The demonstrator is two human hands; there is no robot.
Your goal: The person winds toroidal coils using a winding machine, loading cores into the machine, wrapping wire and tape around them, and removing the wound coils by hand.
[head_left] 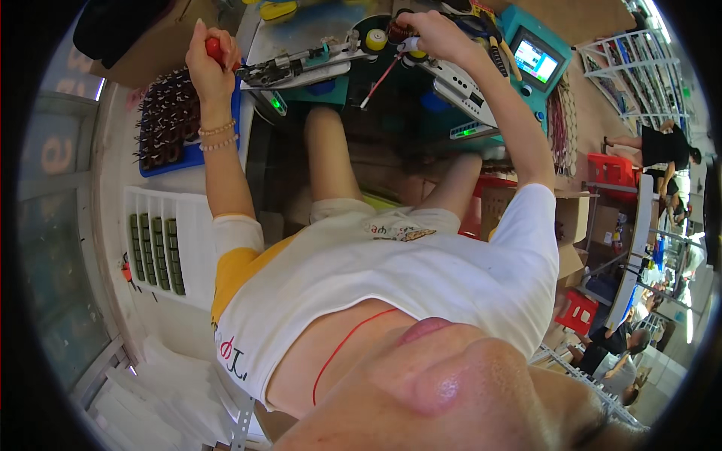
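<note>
Left hand [210,64] clenched on red knob [214,49] of grey metal lever machine [301,64]; right hand [432,34] pinches small copper-wound coil [398,31] at machine head. Blue tray of dark finished coils [169,120] nearly full; current piece seemingly mid-cycle.

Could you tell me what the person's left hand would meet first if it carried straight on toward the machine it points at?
Probably the left hand, gripping a red knob, would first meet the grey metal lever mechanism right beside it; depth is uncertain.
</note>
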